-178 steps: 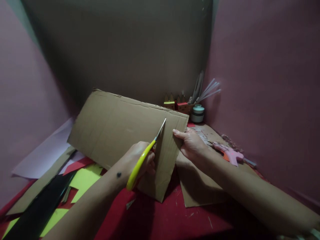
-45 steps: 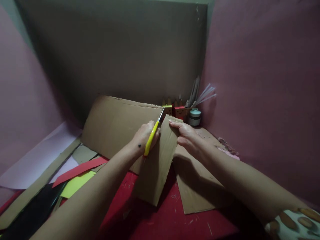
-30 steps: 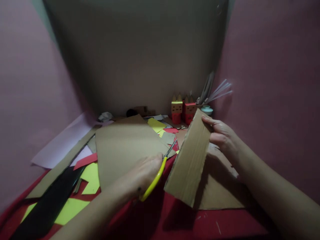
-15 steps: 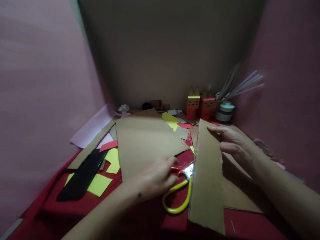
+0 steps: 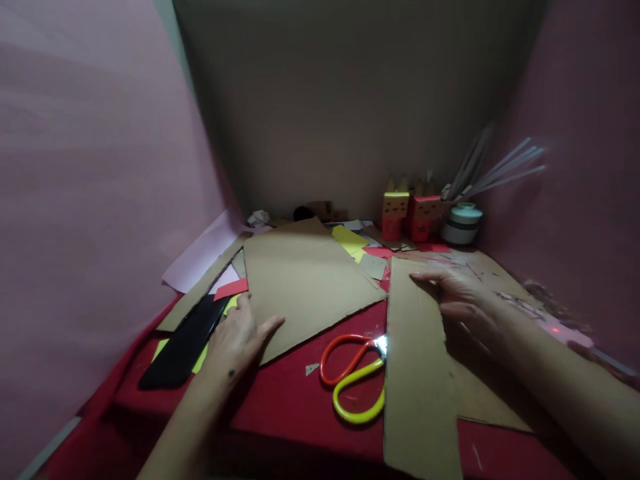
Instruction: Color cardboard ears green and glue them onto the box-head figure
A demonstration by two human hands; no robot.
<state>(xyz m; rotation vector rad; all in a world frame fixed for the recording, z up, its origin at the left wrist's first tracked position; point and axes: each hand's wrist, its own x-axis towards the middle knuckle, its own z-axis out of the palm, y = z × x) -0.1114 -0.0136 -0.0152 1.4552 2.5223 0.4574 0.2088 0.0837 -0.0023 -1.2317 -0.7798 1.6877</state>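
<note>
My right hand (image 5: 467, 303) pinches the upper right edge of a long cardboard strip (image 5: 420, 373). The strip stands tilted toward me and covers the blades of a pair of scissors (image 5: 359, 412) with one red and one yellow handle. At the left edge of a large angular cardboard sheet (image 5: 310, 280) lies my left hand (image 5: 237, 337). Its thumb is spread away from the fingers and rests on the sheet; the fingertips are by the sheet's side, over yellow paper scraps. A black flat object (image 5: 183, 347) lies just left of that hand.
Two red figures with cardboard faces (image 5: 395, 210) stand at the back right, beside a lidded jar (image 5: 463, 223) and thin white sticks (image 5: 515, 163). Another cardboard piece (image 5: 493, 393) lies under my right forearm. Pink walls (image 5: 100, 167) rise at both sides of the red-covered table (image 5: 280, 407).
My left hand has moved left, from beside the scissors to the left edge of the large sheet. The scissors' red handle now shows fully. The strip has tipped lower, still in my right hand.
</note>
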